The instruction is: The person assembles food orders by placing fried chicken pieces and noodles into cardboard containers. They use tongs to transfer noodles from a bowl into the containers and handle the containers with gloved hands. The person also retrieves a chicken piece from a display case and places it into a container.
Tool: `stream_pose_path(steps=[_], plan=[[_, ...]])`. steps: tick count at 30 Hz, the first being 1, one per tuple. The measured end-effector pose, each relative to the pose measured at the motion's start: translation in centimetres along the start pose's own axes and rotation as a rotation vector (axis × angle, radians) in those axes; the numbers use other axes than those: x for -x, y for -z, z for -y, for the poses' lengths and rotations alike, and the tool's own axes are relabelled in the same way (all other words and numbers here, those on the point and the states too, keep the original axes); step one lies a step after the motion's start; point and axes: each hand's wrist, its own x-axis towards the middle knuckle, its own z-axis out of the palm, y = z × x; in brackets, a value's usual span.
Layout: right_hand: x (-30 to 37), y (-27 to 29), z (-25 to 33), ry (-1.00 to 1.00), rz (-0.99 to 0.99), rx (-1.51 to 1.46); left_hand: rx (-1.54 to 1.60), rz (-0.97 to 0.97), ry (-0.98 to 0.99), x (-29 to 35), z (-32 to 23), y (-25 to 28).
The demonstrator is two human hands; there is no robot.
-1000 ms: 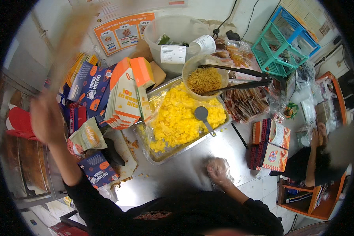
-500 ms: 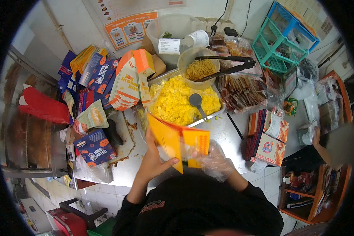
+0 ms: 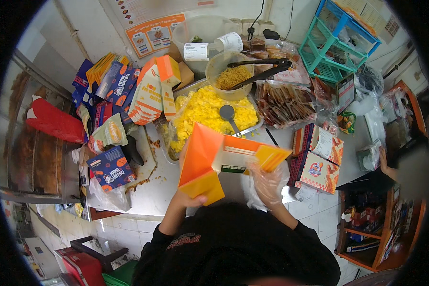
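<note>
An orange and yellow cardboard food box is spread partly unfolded in front of me, its flaps standing apart. Bare, my left hand grips its left side from below, with most of the fingers behind the card. My right hand, in a clear plastic glove, pinches the yellow flap on the right side. Just beyond the box is a metal tray of yellow scrambled egg, with a dark grey scoop lying on top.
A tub of noodles with black tongs stands at the tray's far edge. Folded boxes crowd the left, sauce sachets the back right. Two filled boxes sit at right. Another person's hand shows far right.
The box has opened from a folded shape, its flaps swinging apart and its orange inside turning up. My right hand has shifted slightly and holds the right flap.
</note>
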Motion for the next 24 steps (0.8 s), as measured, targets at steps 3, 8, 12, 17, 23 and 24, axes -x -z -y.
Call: stream_pose_path(steps=[3,8,12,17,23,24], plan=[[0.1,1.0,-3.1,-0.176,0.037,0.16,-0.122,0.105,-0.234,-0.3,1.7,-2.1],[1.4,3.5,-6.8,-0.226,0.525,0.213,-0.268,0.167,-0.587,-1.6,2.4,-6.1],[0.4,5.2,-6.5,0.205,0.616,0.475,0.009,-0.272,-0.498,-0.8,0.1,-6.2],[-0.7,4.0,-3.5,0.024,0.251,0.591,-0.623,-0.378,-0.211,0.1,-0.5,-1.9],[-1.2,2.3,-1.7,0.095,0.353,0.498,-0.704,-0.293,-0.008,3.0,0.6,3.5],[-1.6,2.6,-1.8,-0.047,0.34,0.414,-0.452,-0.293,0.029,3.5,0.7,4.5]])
